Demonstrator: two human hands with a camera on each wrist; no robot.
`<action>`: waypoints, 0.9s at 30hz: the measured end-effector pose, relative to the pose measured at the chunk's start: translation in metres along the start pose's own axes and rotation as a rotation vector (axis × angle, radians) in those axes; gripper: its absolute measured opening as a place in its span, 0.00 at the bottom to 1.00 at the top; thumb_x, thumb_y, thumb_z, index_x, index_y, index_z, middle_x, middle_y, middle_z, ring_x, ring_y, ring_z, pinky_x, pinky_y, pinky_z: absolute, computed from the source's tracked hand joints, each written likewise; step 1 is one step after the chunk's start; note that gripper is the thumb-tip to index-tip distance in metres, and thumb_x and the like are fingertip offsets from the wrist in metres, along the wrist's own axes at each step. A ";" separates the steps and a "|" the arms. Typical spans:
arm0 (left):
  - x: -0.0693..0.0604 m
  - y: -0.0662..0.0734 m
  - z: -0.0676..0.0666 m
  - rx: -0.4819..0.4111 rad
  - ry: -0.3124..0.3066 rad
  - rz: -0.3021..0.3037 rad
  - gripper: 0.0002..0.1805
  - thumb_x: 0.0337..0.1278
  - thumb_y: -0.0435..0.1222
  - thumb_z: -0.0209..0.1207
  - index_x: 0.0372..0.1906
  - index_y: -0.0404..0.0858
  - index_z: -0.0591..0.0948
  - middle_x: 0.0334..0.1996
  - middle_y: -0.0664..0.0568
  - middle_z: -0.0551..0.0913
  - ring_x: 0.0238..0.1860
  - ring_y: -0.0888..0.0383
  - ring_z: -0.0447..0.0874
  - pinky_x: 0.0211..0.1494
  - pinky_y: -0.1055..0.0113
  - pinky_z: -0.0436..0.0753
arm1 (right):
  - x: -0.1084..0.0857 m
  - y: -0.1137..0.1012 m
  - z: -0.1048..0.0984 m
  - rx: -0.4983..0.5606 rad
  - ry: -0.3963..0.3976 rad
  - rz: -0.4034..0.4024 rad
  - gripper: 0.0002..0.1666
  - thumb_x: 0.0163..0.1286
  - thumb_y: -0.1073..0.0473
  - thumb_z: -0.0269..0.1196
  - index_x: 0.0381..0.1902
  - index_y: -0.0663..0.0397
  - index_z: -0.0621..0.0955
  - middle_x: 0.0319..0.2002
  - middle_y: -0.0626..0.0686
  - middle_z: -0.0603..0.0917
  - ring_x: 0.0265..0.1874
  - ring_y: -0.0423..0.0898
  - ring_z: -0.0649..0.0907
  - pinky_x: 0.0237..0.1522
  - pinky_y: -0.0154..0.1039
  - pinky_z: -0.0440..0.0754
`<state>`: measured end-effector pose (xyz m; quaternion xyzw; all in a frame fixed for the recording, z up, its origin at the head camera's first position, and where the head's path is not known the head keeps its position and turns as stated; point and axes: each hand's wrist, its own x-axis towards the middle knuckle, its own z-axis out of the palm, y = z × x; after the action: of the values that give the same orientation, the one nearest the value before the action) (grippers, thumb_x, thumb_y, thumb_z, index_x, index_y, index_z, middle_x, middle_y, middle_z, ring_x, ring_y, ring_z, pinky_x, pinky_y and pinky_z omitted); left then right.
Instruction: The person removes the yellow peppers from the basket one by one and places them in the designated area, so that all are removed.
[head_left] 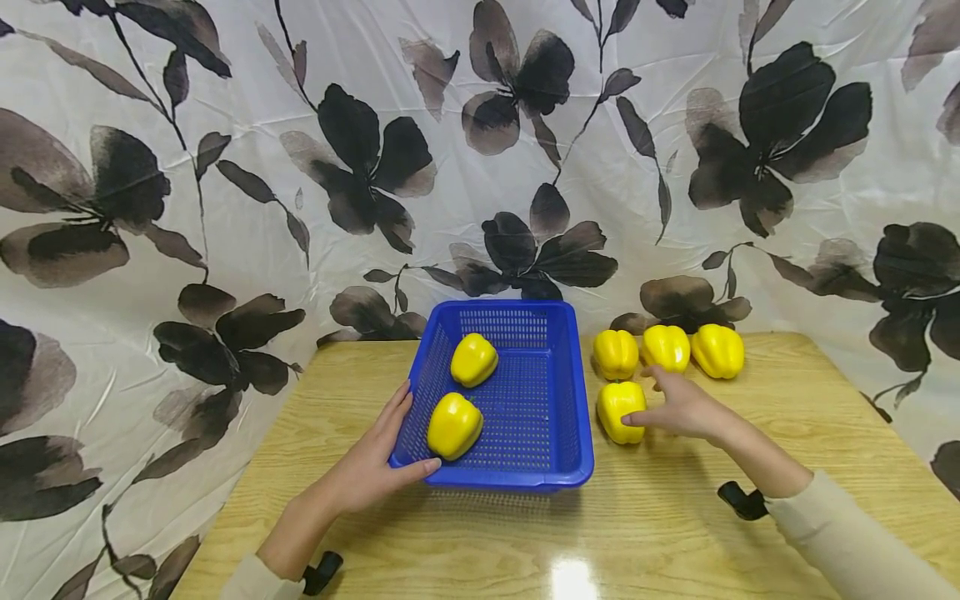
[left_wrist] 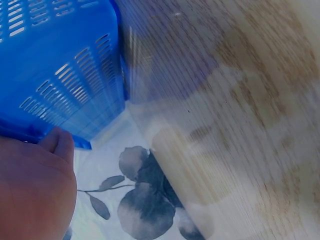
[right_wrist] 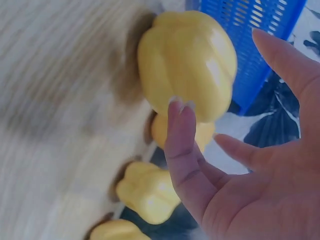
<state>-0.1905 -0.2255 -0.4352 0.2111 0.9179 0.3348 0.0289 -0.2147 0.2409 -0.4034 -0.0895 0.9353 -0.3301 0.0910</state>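
Note:
A blue plastic basket (head_left: 512, 477) with slotted walls stands on the table, with two yellow bell peppers inside: one pepper (head_left: 474, 360) farther back, another (head_left: 454, 426) near the front left. My left hand (head_left: 367, 471) grips the basket's front left corner, thumb over the front rim and fingers along the left side. To the right of the basket, my right hand (head_left: 682, 406) is spread beside a yellow bell pepper (right_wrist: 187, 65), thumb and fingers apart. Whether a fingertip touches that pepper I cannot tell. The right wrist view shows no grip on it.
Behind that pepper, three more yellow bell peppers line the table's back edge: a left one (head_left: 616, 353), a middle one (head_left: 667, 347) and a right one (head_left: 717, 351). A floral cloth (head_left: 450, 167) hangs behind the wooden table (head_left: 465, 550).

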 end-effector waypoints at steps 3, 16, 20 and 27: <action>0.000 0.000 0.000 -0.001 0.001 0.005 0.62 0.58 0.63 0.65 0.84 0.40 0.44 0.84 0.52 0.36 0.82 0.40 0.43 0.75 0.33 0.55 | -0.001 -0.003 -0.005 -0.017 0.004 -0.017 0.57 0.60 0.42 0.75 0.71 0.74 0.63 0.63 0.80 0.72 0.62 0.74 0.73 0.57 0.65 0.77; -0.001 0.001 0.001 -0.020 -0.006 -0.006 0.61 0.59 0.61 0.66 0.84 0.41 0.43 0.84 0.52 0.35 0.82 0.40 0.42 0.75 0.32 0.55 | -0.005 -0.027 -0.022 -0.030 0.023 -0.092 0.52 0.61 0.44 0.75 0.69 0.73 0.66 0.62 0.76 0.73 0.43 0.55 0.82 0.45 0.49 0.82; -0.001 0.001 0.002 -0.016 -0.007 -0.009 0.60 0.60 0.60 0.65 0.84 0.41 0.43 0.84 0.52 0.35 0.81 0.39 0.43 0.74 0.31 0.55 | -0.004 -0.041 -0.026 -0.051 0.037 -0.141 0.51 0.62 0.43 0.73 0.70 0.70 0.67 0.61 0.73 0.75 0.50 0.61 0.81 0.50 0.55 0.82; 0.000 -0.001 0.001 -0.005 -0.005 -0.003 0.62 0.59 0.63 0.65 0.84 0.43 0.42 0.84 0.55 0.34 0.82 0.40 0.43 0.75 0.33 0.56 | 0.003 -0.073 -0.030 -0.049 0.016 -0.199 0.47 0.65 0.44 0.71 0.72 0.62 0.67 0.64 0.71 0.74 0.57 0.66 0.80 0.56 0.62 0.81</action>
<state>-0.1905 -0.2258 -0.4364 0.2103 0.9172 0.3367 0.0321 -0.2162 0.2018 -0.3346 -0.1813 0.9303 -0.3151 0.0480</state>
